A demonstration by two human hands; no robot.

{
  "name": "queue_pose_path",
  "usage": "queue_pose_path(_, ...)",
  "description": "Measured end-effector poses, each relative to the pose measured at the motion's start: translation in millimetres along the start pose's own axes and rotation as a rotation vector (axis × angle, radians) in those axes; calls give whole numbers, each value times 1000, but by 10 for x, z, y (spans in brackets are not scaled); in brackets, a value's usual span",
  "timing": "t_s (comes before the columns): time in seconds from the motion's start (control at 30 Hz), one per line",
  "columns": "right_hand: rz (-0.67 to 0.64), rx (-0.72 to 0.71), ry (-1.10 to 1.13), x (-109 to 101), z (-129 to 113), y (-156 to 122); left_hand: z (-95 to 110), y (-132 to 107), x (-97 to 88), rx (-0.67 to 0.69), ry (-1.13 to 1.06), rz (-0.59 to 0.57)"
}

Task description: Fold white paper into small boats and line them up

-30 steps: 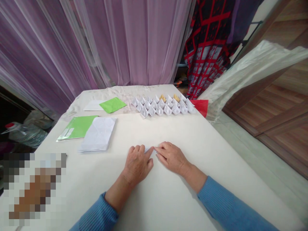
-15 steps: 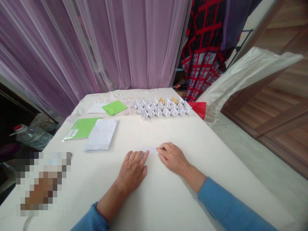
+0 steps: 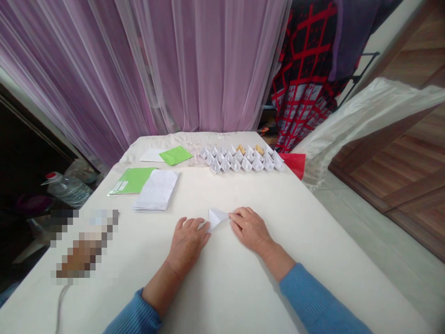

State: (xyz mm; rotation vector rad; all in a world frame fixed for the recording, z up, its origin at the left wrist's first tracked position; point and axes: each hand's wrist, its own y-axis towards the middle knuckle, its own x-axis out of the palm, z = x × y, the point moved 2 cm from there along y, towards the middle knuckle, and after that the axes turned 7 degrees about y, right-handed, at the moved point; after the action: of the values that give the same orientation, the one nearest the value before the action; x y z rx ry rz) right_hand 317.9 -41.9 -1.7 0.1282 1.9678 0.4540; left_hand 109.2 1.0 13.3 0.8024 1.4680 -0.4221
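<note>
A small folded piece of white paper (image 3: 216,217) lies on the white table (image 3: 243,287) between my hands, with one flap lifted. My left hand (image 3: 187,242) rests palm down with fingers stretched out, its fingertips touching the paper's left edge. My right hand (image 3: 249,227) has its fingers curled and pressed together at the paper's right corner. Both arms wear blue sleeves.
Several small folded white paper boats (image 3: 243,160) stand in rows at the far edge, with a red sheet (image 3: 295,162) beside them. A stack of white paper (image 3: 156,195), a green packet (image 3: 132,181) and a green sheet (image 3: 175,155) lie at the left. Purple curtains hang behind.
My left hand slid back off the paper towards me. The paper, flat before, now shows a raised triangular flap. My right hand stays at the right corner.
</note>
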Motion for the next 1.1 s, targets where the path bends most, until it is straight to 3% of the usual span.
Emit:
queue_pose_path(0.23,36,0,7,45,26,-10,-2,34,68,18,29,24)
queue_pose_path(0.47,5,-19,5,45,-18,5,67,95,11,-28,3,-67)
queue_pose_path(0.83,-44,44,16,96,-75,52,55,34,127,-69,-174,-5)
queue_pose_path(1.1,-23,-55,-29,132,-102,31,-5,-16,188,-66,-187,32)
